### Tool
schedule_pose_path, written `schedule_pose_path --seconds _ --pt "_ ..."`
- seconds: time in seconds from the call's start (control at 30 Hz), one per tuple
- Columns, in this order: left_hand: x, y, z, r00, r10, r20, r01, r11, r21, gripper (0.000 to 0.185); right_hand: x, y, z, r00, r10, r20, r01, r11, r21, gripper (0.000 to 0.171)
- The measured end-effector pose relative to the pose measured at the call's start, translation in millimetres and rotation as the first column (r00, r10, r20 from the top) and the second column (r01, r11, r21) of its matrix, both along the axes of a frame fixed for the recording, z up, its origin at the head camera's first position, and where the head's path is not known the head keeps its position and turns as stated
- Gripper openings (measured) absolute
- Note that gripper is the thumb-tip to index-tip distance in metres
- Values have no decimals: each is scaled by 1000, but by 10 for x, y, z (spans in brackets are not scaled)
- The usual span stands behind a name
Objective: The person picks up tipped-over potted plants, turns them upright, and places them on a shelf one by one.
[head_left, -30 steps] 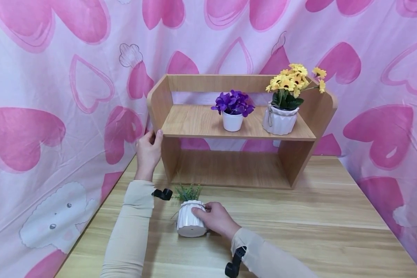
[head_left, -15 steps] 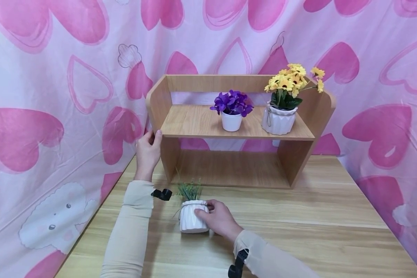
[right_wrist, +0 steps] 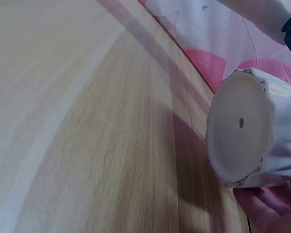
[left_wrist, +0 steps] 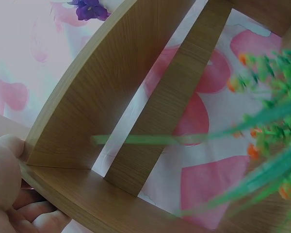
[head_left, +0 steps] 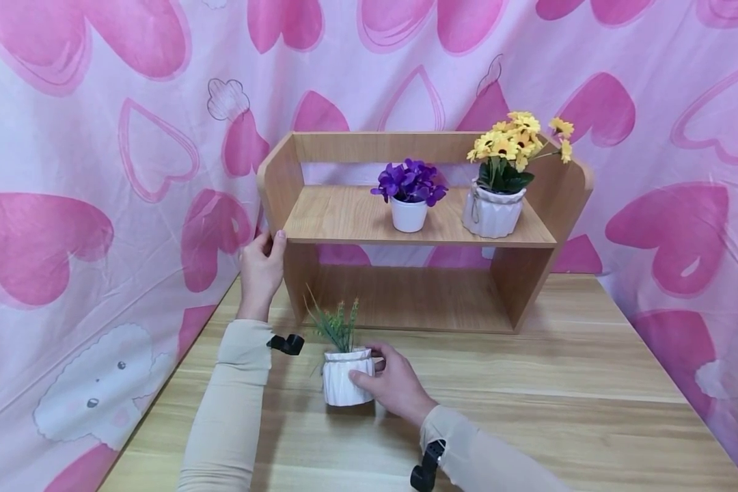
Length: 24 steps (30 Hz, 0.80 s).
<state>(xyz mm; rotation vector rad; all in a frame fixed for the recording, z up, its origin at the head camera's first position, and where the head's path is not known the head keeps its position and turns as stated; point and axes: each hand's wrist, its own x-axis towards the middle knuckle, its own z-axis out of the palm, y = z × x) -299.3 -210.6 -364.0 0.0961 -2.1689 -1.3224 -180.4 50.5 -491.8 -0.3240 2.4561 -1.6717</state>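
Observation:
My right hand (head_left: 400, 384) grips the side of a white ribbed flower pot (head_left: 346, 379) holding a green grassy plant (head_left: 338, 326). The pot hangs above the table, its base with a small hole (right_wrist: 241, 123) facing the right wrist camera. My left hand (head_left: 262, 272) holds the left side panel of a two-tier wooden shelf (head_left: 344, 212). In the left wrist view, thumb and fingers lie on either side of the shelf's board edge (left_wrist: 43, 189). Blurred leaves with orange buds (left_wrist: 254, 150) cross that view at right.
On the upper tier stand a small white pot (head_left: 409, 216) of purple flowers and, to its right, a white ribbed pot (head_left: 493, 212) of yellow flowers. The wooden table (head_left: 529, 424) carries the shelf. A pink heart-patterned cloth (head_left: 129, 150) hangs behind and at both sides.
My right hand has raised the potted grass slightly, moving it right and toward the shelf, and the plant has tipped more upright. My left hand has stayed on the shelf.

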Motion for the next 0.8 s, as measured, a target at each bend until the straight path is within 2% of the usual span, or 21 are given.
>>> schedule_pose_path --seconds 0.23,0.5,0.8 --pt "16 6 2 1000 3 -8 -3 1000 -6 42 -19 41 -39 998 39 -39 -40 999 -20 75" --pt "24 2 -6 1000 -2 15 2 1000 6 44 -33 108 -125 996 59 -65 -62 997 -46 72" --pt "9 13 8 1000 1 -6 -1 1000 -1 42 -55 165 -189 984 81 -161 -90 995 -49 75"
